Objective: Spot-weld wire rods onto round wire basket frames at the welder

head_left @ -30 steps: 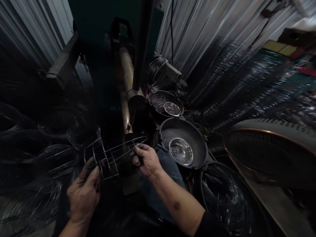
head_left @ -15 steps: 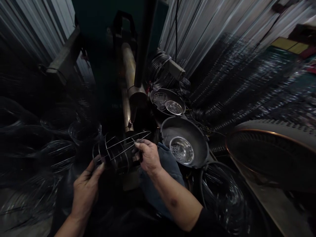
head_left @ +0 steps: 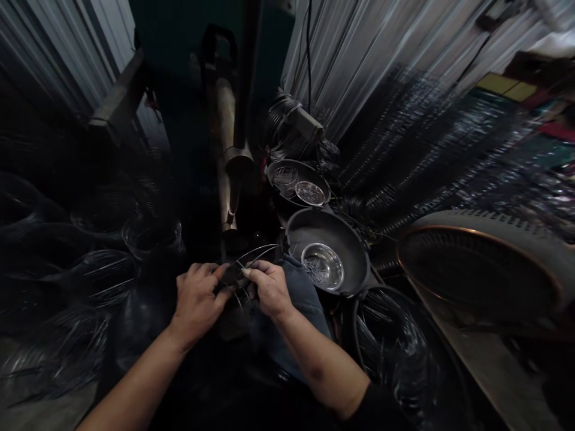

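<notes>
My left hand is closed, its thumb and fingers on a dim wire frame in front of me. Curved thin wires of this frame rise past my fingers to the right; its lower part is dark and mostly covered by my hands. My right hand pinches close beside it, thumb against fingertips, on what looks like a thin wire; its exact shape is too small to make out. Just beyond both hands stand the upper metal rod and lower metal rod of a dark machine.
To the right, a dark pan contains a shiny bowl of short wire pieces. Behind it stands another pan with a small dish. A copper-edged round fan-like object is at far right. Wire coils lie left.
My left hand has moved right, close to my right hand, and turned over the wire frame. More of the frame is now hidden. My right hand has barely moved.
</notes>
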`<state>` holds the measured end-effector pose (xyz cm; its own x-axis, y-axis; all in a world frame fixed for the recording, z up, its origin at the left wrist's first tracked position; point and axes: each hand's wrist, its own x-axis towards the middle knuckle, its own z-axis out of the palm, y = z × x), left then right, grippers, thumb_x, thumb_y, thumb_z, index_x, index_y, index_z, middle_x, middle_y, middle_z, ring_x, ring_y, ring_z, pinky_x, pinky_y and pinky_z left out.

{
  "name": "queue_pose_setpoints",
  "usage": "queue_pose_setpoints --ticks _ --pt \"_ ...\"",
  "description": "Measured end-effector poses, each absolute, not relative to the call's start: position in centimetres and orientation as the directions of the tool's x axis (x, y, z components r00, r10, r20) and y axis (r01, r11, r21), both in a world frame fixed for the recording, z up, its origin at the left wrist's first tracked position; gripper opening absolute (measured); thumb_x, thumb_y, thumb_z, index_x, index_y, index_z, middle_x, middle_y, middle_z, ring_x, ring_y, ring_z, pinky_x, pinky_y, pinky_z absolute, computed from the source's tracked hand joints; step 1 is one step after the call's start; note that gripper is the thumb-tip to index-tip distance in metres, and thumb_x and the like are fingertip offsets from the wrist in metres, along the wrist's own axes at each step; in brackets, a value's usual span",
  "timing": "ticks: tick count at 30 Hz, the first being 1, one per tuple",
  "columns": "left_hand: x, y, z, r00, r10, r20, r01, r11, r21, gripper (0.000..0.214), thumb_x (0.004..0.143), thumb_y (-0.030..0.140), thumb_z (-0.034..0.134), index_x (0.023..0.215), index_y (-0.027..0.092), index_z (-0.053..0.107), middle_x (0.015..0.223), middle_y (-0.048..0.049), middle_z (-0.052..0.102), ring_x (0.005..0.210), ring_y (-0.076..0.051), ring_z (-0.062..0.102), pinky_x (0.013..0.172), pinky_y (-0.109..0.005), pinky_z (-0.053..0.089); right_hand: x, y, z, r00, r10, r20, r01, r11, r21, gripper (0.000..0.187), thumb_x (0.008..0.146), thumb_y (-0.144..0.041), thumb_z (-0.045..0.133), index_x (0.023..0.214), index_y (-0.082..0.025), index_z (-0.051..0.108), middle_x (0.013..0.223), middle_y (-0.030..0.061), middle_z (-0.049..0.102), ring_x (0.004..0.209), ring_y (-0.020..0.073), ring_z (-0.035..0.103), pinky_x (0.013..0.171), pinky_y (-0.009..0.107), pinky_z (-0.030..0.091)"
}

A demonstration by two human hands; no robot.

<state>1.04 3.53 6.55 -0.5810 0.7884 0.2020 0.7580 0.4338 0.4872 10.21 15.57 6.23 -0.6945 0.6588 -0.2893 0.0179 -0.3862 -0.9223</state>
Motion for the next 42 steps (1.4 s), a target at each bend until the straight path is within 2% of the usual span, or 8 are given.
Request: queue_pose_setpoints --ticks 3,8,13,16,23,32,42 --pt "0.8 3.8 7.3 -0.567 0.78 0.265 0.794 0.433 0.427 0.026 0.082 0.032 0.058 0.103 0.024 0.07 0.094 -0.0062 0.066 0.092 -0.026 0.055 0.076 -0.041 0.039 10.4 15.7 7.1 -0.676 0.659 -0.329 0.016 -0.434 -0.901 0.017 0.06 -0.029 0.068 0.057 -0.015 0.059 0.044 -0.0038 0.056 0.029 0.0056 0.041 0.03 0.018 0.027" --pt "0.1 4.1 8.4 -0.476 0.766 0.432 0.879 0.401 0.259 0.028 0.08 0.024 0.058 0.105 0.017 0.069 0.091 -0.008 0.066 0.088 -0.026 0.054 0.073 -0.041 0.039 9.5 16.1 7.7 -0.726 0.588 -0.358 -0.009 -0.528 -0.849 0.02 0.056 -0.03 0.071 0.056 -0.014 0.059 0.046 -0.0022 0.059 0.028 0.0059 0.043 0.03 0.018 0.028" --pt "-1.2 4.6 9.2 -0.401 0.789 0.465 0.915 0.367 0.166 0.029 0.079 0.023 0.059 0.103 0.012 0.07 0.088 -0.0095 0.066 0.086 -0.027 0.053 0.07 -0.04 0.04 8.1 17.2 7.1 -0.79 0.529 -0.311 -0.059 -0.569 -0.82 0.024 0.053 -0.031 0.077 0.06 -0.014 0.061 0.047 -0.0026 0.06 0.029 0.0056 0.043 0.03 0.017 0.029" --pt "-2.2 5.1 9.8 -0.38 0.802 0.461 0.924 0.351 0.152 0.029 0.077 0.023 0.06 0.102 0.012 0.07 0.088 -0.0093 0.066 0.086 -0.027 0.052 0.069 -0.04 0.04 7.2 17.5 6.8 -0.8 0.527 -0.288 -0.089 -0.578 -0.812 0.026 0.053 -0.031 0.079 0.062 -0.014 0.063 0.048 -0.0029 0.06 0.03 0.0053 0.043 0.03 0.017 0.029" --pt "-3.4 5.9 10.6 -0.375 0.801 0.468 0.925 0.357 0.13 0.028 0.077 0.021 0.058 0.1 0.012 0.07 0.087 -0.0096 0.066 0.084 -0.027 0.052 0.068 -0.04 0.039 5.5 17.0 7.0 -0.736 0.603 -0.307 -0.174 -0.608 -0.775 0.028 0.053 -0.03 0.081 0.065 -0.014 0.062 0.049 -0.0046 0.058 0.03 0.0035 0.04 0.03 0.016 0.028" --pt "-5.2 7.0 12.2 -0.412 0.834 0.367 0.911 0.374 0.172 0.028 0.078 0.025 0.054 0.099 0.015 0.071 0.089 -0.0098 0.065 0.09 -0.029 0.051 0.07 -0.043 0.038 4.1 17.9 8.1 -0.73 0.623 -0.283 -0.193 -0.584 -0.788 0.028 0.052 -0.03 0.081 0.064 -0.013 0.062 0.05 -0.0039 0.058 0.032 0.0041 0.041 0.03 0.017 0.029" --pt "-6.7 8.6 13.9 -0.438 0.857 0.272 0.895 0.387 0.223 0.021 0.076 0.027 0.052 0.079 0.019 0.072 0.087 -0.0091 0.064 0.089 -0.027 0.05 0.069 -0.042 0.036 2.8 18.6 9.7 -0.714 0.639 -0.287 -0.212 -0.587 -0.781 0.025 0.052 -0.026 0.079 0.06 -0.014 0.059 0.048 -0.0052 0.055 0.034 0.0031 0.04 0.031 0.016 0.028"
